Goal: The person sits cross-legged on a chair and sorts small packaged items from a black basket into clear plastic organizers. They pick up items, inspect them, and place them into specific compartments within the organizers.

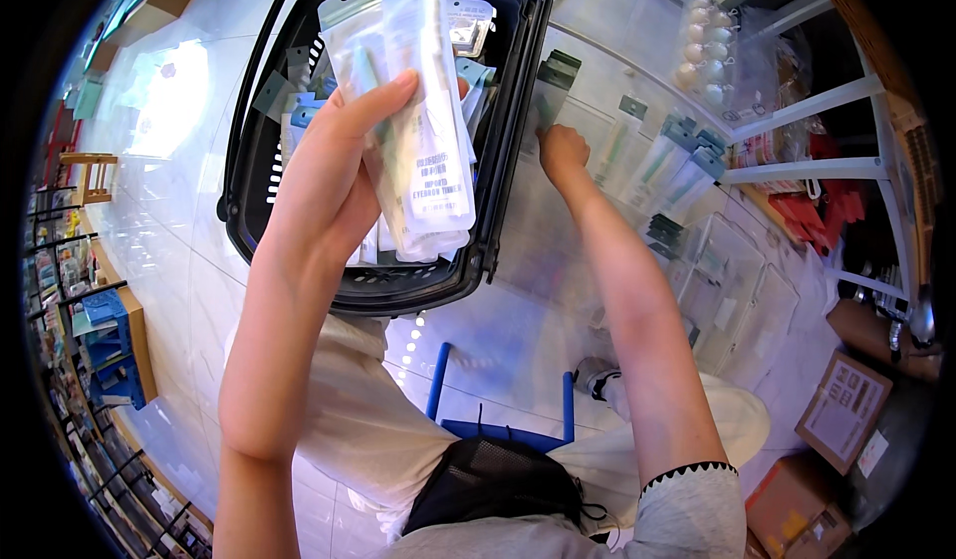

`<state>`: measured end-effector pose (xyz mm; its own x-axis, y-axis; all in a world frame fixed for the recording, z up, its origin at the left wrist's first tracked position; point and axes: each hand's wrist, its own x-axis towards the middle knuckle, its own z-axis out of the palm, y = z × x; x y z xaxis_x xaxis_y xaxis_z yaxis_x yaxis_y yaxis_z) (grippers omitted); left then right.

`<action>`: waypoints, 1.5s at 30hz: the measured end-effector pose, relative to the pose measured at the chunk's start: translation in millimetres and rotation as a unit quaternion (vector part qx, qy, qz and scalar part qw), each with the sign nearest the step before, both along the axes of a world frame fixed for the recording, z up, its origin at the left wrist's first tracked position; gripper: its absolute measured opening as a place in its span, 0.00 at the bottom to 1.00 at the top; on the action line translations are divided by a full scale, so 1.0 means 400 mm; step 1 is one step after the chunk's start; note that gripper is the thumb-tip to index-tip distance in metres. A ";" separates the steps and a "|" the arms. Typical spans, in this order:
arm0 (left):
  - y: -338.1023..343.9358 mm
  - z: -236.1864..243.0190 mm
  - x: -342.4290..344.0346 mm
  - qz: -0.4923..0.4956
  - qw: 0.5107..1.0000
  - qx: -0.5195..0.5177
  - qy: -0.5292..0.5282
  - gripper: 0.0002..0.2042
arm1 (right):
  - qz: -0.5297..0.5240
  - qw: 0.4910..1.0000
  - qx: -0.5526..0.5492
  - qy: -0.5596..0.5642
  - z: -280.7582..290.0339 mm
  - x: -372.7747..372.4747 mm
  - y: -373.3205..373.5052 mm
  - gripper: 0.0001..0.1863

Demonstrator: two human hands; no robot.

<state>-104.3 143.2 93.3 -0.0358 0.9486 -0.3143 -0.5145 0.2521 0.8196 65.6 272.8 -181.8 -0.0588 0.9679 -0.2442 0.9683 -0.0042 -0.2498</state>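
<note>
My left hand [334, 166] is closed round several flat, clear-and-white plastic packets [430, 151] with pale blue tops, thumb across the front one. It holds them above a black plastic basket [513, 126], which contains more packets in blue, green and white. To the right of the basket, my right hand [565, 154] has its fingers curled at the lower end of dark-green-topped packets [558, 73]. Its fingertips are partly hidden. Beyond that hand lie a green-topped packet [627, 116] and a group of blue-topped packets [687, 151].
Clear plastic boxes [719, 270] stand at the right. A white metal rack [812, 169] holds bagged goods, with cardboard boxes [844, 408] below. A blue-framed stool [503, 435] is between my legs. Stocked shelves [70, 360] line the far left.
</note>
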 end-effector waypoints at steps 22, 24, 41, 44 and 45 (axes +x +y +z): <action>-0.016 -0.013 0.015 0.007 1.000 0.020 0.013 0.18 | -0.061 0.784 -0.109 0.609 0.186 -0.221 -0.444 0.33; -0.022 -0.015 0.009 0.001 1.000 0.027 0.003 0.18 | -0.052 0.798 -0.031 0.600 0.196 -0.278 -0.455 0.33; -0.129 -0.073 0.109 -0.051 0.997 -0.027 0.047 0.11 | 0.005 0.594 -0.259 0.762 0.294 -0.055 -0.406 0.25; -0.155 -0.089 0.163 -0.087 0.995 -0.026 0.051 0.11 | -0.079 0.713 -0.238 0.655 0.397 0.119 -0.394 0.26; -0.169 -0.091 0.185 -0.096 0.992 -0.025 0.072 0.10 | -0.075 0.713 -0.219 0.662 0.456 0.177 -0.419 0.28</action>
